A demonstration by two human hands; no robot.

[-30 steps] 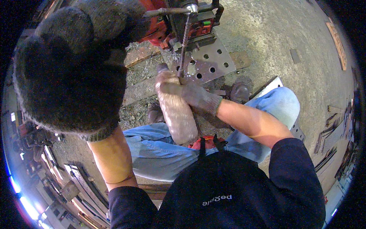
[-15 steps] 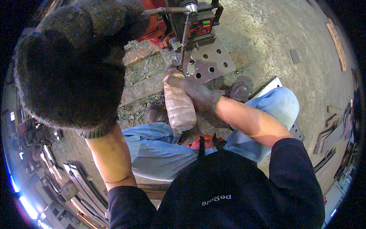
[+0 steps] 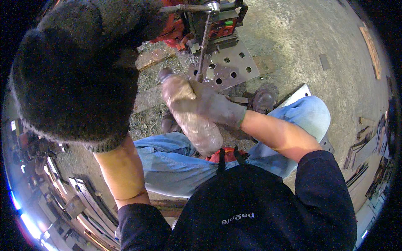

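My right hand, in a grey glove, is wrapped around a cloudy, brownish plastic bottle. The bottle lies tilted, its neck toward the upper left and its base near my lap. Large and close at the upper left is my left hand in a fuzzy dark glove. It closes around the end of a feed lever on a red and black drill machine. A second lever arm points down from the same hub, its tip just beyond my right hand.
Under the machine lies a steel plate with several round holes. Metal shavings and wooden boards cover the floor around it. My knees frame the work area. Long metal pieces lie at the lower left.
The bottle has swung leftward at its neck and now leans more, away from the hanging lever arm. My right hand turned with it. My left hand stays on the lever with little movement.
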